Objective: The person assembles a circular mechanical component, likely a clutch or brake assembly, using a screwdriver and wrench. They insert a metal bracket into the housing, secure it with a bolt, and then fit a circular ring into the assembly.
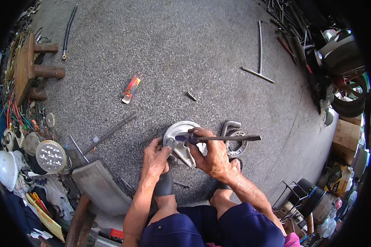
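A round silver metal housing [180, 142] stands tilted on the grey floor, its flat disc face up and away, while a long dark steel bar [228, 138] lies level across its top.

Both forearms reach forward from the lower edge, converging. The left hand [154, 158] curls closed in a grip; just beside it the right hand [210, 154] clenches, fingers wrapped, knuckles up.

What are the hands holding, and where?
Right hand grips a dark rod at its near end; left hand steadies the silver metal part at its lower edge.
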Available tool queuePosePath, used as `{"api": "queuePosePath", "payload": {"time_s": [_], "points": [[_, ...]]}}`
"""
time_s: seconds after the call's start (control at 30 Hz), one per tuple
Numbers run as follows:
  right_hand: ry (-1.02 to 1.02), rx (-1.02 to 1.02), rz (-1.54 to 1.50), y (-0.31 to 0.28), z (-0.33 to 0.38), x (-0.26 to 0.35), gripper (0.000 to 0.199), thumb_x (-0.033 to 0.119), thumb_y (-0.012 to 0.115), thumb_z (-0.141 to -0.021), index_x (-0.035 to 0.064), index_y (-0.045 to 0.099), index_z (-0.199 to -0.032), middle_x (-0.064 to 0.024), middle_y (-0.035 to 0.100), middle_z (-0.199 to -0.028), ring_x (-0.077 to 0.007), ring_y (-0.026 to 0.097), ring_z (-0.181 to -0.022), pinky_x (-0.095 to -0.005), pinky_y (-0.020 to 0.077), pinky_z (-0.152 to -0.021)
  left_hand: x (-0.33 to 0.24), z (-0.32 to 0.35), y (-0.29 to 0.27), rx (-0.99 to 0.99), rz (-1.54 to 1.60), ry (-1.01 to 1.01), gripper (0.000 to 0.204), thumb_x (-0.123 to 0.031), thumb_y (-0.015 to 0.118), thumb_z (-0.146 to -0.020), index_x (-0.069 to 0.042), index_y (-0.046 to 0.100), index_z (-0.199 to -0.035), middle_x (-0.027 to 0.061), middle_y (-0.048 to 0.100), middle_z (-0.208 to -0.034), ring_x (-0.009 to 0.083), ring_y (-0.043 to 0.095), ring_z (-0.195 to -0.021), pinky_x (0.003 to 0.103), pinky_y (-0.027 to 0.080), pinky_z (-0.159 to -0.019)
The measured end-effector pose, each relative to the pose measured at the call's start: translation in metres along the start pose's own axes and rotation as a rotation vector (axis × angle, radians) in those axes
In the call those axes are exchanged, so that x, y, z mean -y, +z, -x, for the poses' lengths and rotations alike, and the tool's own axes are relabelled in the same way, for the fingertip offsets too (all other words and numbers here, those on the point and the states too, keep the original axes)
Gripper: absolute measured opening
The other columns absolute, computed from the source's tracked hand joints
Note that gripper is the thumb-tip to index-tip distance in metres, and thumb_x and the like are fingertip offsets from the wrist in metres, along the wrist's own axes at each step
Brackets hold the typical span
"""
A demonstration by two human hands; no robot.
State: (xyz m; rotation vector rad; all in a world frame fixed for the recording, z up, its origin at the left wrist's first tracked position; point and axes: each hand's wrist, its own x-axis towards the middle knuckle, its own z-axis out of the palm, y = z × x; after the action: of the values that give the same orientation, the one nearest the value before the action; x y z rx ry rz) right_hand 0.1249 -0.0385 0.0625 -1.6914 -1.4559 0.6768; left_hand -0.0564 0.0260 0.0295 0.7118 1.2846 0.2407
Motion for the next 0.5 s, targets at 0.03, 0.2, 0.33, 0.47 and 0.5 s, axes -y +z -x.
{"api": "queuePosePath", "payload": {"time_s": [0.03,0.2,0.33,0.47,0.5], "points": [[-0.019,0.02,-0.005,0.001,0.0,0.003,0.047,-0.001,0.074,-0.084,0.0002,0.049,-0.124,-0.0204,0.067,-0.114,-0.0348,0.071,-0.099,-0.0415,0.0575,-0.082,-0.002,0.002,0.0,0.007,0.008,-0.017,0.039,-0.013,0.064,-0.088,0.007,0.06,-0.122,0.0051,0.066,-0.091,0.005,0.054,-0.071,0.019,0.044,-0.059],[-0.08,0.122,-0.023,0.017,0.001,-0.001,0.045,0.003,0.076,-0.082,0.0014,0.051,-0.119,-0.0186,0.064,-0.116,-0.0374,0.07,-0.087,-0.0418,0.0595,-0.068,0.011,0.0,0.002,0.026,0.076,0.056,0.045,-0.01,0.061,-0.09,0.009,0.053,-0.13,0.0056,0.064,-0.086,0.0039,0.046,-0.052,0.021,0.033,-0.042],[-0.073,0.024,-0.036,0.01,0.0,0.002,0.043,0.002,0.074,-0.083,0.0008,0.05,-0.118,-0.0191,0.064,-0.116,-0.0361,0.07,-0.086,-0.0407,0.0595,-0.068,0.002,0.003,0.001,0.067,0.13,-0.036,0.048,-0.008,0.061,-0.092,0.01,0.049,-0.134,0.0071,0.065,-0.085,0.0042,0.046,-0.047,0.022,0.032,-0.038],[-0.116,0.072,-0.006,0.016,0.001,0.0,0.043,0.004,0.074,-0.083,-0.0004,0.051,-0.119,-0.0194,0.066,-0.11,-0.0393,0.07,-0.089,-0.0434,0.0593,-0.069,0.006,0.001,0.002,0.034,0.138,-0.027,0.049,-0.009,0.062,-0.093,0.009,0.049,-0.135,0.0064,0.066,-0.085,0.0035,0.046,-0.047,0.022,0.032,-0.038],[-0.087,0.062,-0.008,0.014,0.001,-0.001,0.043,0.004,0.074,-0.083,-0.0004,0.051,-0.119,-0.0195,0.066,-0.11,-0.0394,0.07,-0.089,-0.0436,0.0593,-0.069,0.01,0.0,0.002,0.021,0.119,-0.003,0.048,-0.009,0.062,-0.093,0.009,0.048,-0.135,0.006,0.066,-0.084,0.0035,0.046,-0.046,0.022,0.032,-0.037]]}}
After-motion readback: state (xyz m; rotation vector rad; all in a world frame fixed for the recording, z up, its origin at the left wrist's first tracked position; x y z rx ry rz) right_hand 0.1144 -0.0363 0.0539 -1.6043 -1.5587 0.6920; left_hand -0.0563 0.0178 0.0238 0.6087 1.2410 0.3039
